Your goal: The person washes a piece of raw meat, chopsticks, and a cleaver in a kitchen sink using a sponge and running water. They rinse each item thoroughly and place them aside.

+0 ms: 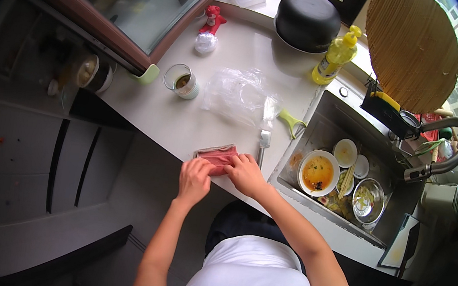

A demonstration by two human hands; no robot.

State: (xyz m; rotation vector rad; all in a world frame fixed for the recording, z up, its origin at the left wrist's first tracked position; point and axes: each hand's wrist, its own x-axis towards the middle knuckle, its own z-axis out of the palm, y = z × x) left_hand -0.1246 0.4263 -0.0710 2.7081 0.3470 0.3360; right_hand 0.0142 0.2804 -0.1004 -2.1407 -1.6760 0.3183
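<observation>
A folded red cloth (219, 157) with a pale edge lies at the counter's front edge. My left hand (196, 177) grips its near left part, and my right hand (245, 172) has its fingers on the near right part. Just beyond my right hand is a metal-handled utensil (263, 145), its far end under or against a crumpled clear plastic bag (235, 94). A green peeler (290, 121) lies right of the bag. To the bag's left stands a glass (182, 81) with dark contents.
On the right, the steel sink (295, 169) holds a bowl of orange liquid (317, 173), smaller bowls, chopsticks (348, 176) and food scraps. A yellow soap bottle (335, 57) and black pot (308, 21) stand at the back. An open window frame (184, 20) reaches over the counter's left side.
</observation>
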